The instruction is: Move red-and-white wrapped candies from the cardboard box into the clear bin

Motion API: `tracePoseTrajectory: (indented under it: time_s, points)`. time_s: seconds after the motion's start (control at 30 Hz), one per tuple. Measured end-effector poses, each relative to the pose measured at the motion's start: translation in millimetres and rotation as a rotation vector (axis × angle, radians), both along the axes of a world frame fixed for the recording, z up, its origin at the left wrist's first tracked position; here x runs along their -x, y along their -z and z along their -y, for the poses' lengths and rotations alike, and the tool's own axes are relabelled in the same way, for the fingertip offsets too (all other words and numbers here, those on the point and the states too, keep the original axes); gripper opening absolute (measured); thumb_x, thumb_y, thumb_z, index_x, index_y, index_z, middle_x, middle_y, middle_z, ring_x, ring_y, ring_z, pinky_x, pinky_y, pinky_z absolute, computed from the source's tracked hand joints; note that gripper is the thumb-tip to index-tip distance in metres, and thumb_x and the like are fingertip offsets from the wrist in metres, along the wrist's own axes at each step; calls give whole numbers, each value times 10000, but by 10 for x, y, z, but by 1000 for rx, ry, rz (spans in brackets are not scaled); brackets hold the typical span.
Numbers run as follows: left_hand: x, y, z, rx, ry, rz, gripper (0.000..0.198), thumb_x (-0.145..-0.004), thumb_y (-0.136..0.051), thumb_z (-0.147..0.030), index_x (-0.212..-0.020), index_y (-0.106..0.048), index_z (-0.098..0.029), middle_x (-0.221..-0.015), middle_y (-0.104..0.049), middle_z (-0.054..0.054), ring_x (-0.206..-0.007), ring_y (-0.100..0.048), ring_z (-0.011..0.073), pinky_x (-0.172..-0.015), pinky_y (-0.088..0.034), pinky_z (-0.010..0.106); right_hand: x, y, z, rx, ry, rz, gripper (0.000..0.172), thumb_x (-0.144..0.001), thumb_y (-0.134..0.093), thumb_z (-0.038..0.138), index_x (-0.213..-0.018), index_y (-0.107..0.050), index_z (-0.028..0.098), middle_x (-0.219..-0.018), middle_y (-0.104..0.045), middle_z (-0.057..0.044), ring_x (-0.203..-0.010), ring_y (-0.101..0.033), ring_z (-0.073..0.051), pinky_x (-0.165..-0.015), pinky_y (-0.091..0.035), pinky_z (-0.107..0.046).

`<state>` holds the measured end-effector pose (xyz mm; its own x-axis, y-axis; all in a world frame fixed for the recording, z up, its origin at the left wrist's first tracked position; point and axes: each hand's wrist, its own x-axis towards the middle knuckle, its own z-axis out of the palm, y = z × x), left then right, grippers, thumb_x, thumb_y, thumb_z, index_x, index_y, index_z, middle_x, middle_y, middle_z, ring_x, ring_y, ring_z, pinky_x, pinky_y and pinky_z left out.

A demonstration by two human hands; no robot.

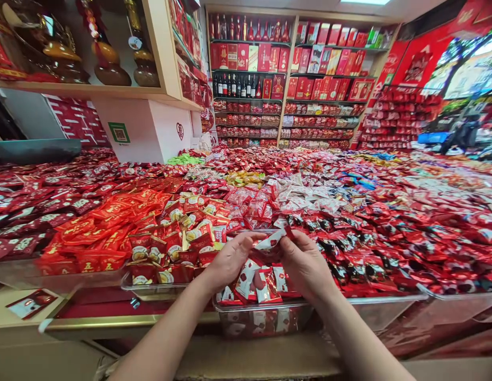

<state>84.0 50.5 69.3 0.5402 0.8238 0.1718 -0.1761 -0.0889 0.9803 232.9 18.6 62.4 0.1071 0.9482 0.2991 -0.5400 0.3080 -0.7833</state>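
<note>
A small white and red candy packet [270, 242] is held up over a clear plastic bin [265, 306] of similar wrapped packets. My right hand [308, 262] pinches its right end between thumb and fingers. At the packet's other end is my left hand [233, 257], fingers stretched out and thumb apart. Its fingertips reach the packet's edge; whether they touch it I cannot tell. Below the hands, white and red packets [246, 279] fill the bin. Just left of my left hand lie red and gold durian packets [176, 243].
Orange-red packets [106, 225] lie farther left, and dark red shiny packets [360, 248] to the right. A white pillar [138, 129] rises from the display under an overhanging cabinet [110, 92]. Shelves [287, 100] of bottles and boxes line the back. A loose packet [32, 304] lies on the left ledge.
</note>
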Motion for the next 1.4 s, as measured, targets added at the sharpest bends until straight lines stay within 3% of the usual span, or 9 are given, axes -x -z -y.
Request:
tracePoseTrajectory:
  time_s: [0.13, 0.27, 0.4, 0.7, 0.83, 0.97, 1.1, 1.23, 1.4]
  points:
    - [7, -34, -9, 177, 177, -3, 373, -757, -551, -453, -1064, -531, -241, -516, -615, -29, -326, -532, 110, -326, -392, 191, 38, 11, 13, -4, 59, 174, 157, -702, -654, 283, -845, -624, 223, -732, -632, 14, -654, -576, -120, -632, -491, -283]
    - [5, -47, -25, 166, -41, 112, 379, -636, -705, -332, -952, -537, -207, -545, -606, -51, -347, -534, 89, -320, -408, 168, 60, 25, -5, -8, 149, 212, 323, -685, -671, 277, -982, -548, 236, -854, -614, 0, -741, -574, -117, -639, -486, -249]
    - [-20, -40, -49, 190, -309, 176, 356, -579, -739, -265, -836, -503, -193, -530, -610, -69, -371, -558, 94, -349, -463, 182, 72, 23, -20, 98, 64, 142, 233, -751, -575, 411, -843, -509, 208, -745, -600, 6, -645, -571, -120, -546, -477, -255]
    - [-6, -71, 19, 145, -185, 157, 214, -598, -700, -211, -694, -513, -171, -496, -589, -58, -349, -538, 90, -324, -430, 167, 58, 38, 12, 6, 142, 358, 215, -746, -601, 299, -913, -527, 185, -866, -627, -29, -769, -576, -145, -685, -471, -291]
    - [66, -40, 8, 42, -236, 398, 87, -687, -533, -217, -766, -528, -183, -664, -614, -30, -435, -588, 116, -367, -477, 217, 23, 37, -6, 77, 251, 341, 245, -733, -601, 314, -917, -500, 187, -913, -621, -41, -757, -570, -141, -630, -467, -268]
    - [117, -16, -13, 79, -286, 574, 137, -684, -457, -202, -800, -529, -188, -676, -600, -31, -484, -609, 121, -425, -502, 232, 27, 49, -28, 163, 167, 409, 348, -715, -603, 306, -983, -412, 192, -835, -622, -24, -691, -568, -129, -555, -443, -240]
    - [122, 8, -27, 97, -343, 617, 132, -730, -437, -268, -805, -517, -194, -671, -602, -31, -475, -604, 120, -441, -502, 239, 73, 92, -62, 235, 73, 710, 397, -728, -563, 267, -1049, -342, 197, -620, -569, 47, -525, -520, -107, -461, -375, -216]
    - [121, 40, -28, 30, -373, 630, 153, -781, -414, -317, -818, -511, -204, -664, -608, -28, -488, -606, 122, -449, -489, 226, 167, 110, -117, 243, -102, 1006, 341, -683, -560, 180, -970, -377, 197, -517, -507, 83, -434, -463, -90, -412, -314, -203]
    - [113, 35, -8, -9, -459, 579, 180, -788, -419, -356, -813, -513, -205, -690, -612, -21, -494, -600, 126, -448, -473, 222, 314, 120, -240, 322, -233, 1115, 302, -634, -565, 133, -835, -360, 226, -475, -489, 98, -380, -444, -94, -381, -299, -208]
